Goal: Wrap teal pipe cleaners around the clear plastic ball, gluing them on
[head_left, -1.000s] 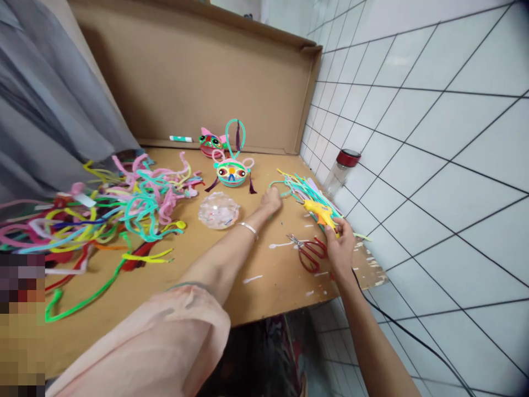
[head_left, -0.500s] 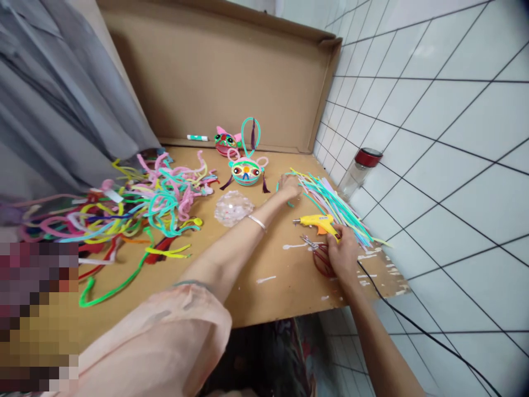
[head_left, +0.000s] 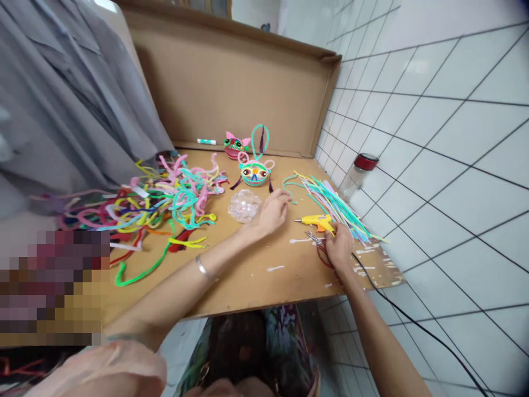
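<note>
Grips yellow glue gun (head_left: 316, 220) in right hand (head_left: 340, 242), above the table (head_left: 239, 270), with nozzle (head_left: 298, 220) toward the left. Has red-handled scissors (head_left: 322, 255) just beside that hand, partly hidden. Holds left hand (head_left: 273, 210) out over table, overlapping clear ball (head_left: 243, 205) in view, near curled teal strand (head_left: 285, 181); can't tell about any grip there. Shows bundle of straight pipe cleaners (head_left: 341, 207) beyond the gun, next to red-lidded bottle (head_left: 359, 172).

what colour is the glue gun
The glue gun is yellow with an orange trigger, shown in the head view.
</note>
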Demonstrator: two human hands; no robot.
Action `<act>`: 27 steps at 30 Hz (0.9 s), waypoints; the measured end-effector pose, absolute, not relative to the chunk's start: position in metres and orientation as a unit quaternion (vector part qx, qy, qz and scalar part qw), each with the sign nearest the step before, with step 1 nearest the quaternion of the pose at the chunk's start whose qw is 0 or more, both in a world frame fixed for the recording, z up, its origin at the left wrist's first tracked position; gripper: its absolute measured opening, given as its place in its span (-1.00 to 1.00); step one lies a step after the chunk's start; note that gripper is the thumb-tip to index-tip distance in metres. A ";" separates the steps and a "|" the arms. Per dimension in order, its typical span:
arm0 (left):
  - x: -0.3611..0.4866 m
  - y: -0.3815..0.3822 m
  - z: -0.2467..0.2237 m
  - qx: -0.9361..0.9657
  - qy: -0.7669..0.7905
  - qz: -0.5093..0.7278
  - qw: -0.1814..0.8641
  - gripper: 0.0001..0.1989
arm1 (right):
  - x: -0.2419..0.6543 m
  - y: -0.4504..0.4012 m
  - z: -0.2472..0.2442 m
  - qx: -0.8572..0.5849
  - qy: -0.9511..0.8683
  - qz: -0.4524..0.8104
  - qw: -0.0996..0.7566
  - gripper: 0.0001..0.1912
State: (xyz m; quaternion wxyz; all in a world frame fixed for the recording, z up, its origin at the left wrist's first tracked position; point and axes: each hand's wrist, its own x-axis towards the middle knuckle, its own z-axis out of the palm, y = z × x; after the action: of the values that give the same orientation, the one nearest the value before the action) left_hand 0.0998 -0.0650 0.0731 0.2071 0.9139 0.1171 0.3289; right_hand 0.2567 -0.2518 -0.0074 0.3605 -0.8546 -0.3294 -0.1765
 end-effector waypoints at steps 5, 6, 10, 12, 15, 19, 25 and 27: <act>0.062 -0.072 0.056 0.908 0.094 0.359 0.193 -0.68 | 0.265 -0.251 -0.015 -0.865 -0.341 -0.188 0.317 -0.67; 0.057 -0.071 0.054 0.905 0.093 0.367 0.191 -0.68 | 0.266 -0.251 -0.016 -0.865 -0.343 -0.187 0.314 -0.67; 0.039 -0.068 0.049 0.891 0.077 0.407 0.189 -0.70 | 0.272 -0.248 -0.017 -0.858 -0.347 -0.190 0.327 -0.68; 0.031 -0.066 0.047 0.885 0.074 0.419 0.190 -0.71 | 0.275 -0.245 -0.016 -0.855 -0.351 -0.190 0.331 -0.69; 0.021 -0.064 0.042 0.881 0.071 0.427 0.194 -0.70 | 0.277 -0.242 -0.013 -0.858 -0.355 -0.184 0.323 -0.69; 0.010 -0.060 0.038 0.873 0.064 0.440 0.201 -0.69 | 0.271 -0.240 -0.002 -0.870 -0.362 -0.187 0.278 -0.70; -0.002 -0.049 0.044 0.835 0.102 0.492 0.223 -0.71 | 0.228 -0.226 0.030 -0.833 -0.419 -0.270 0.241 -0.68; -0.004 -0.043 0.047 0.817 0.111 0.521 0.221 -0.71 | 0.206 -0.214 0.041 -0.795 -0.456 -0.277 0.288 -0.70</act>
State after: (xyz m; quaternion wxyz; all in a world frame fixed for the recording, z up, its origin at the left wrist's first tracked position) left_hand -0.0039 -0.0431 0.0468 0.2206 0.8171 0.1115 0.5208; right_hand 0.2063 -0.2144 0.0409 0.2884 -0.7948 -0.4564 -0.2773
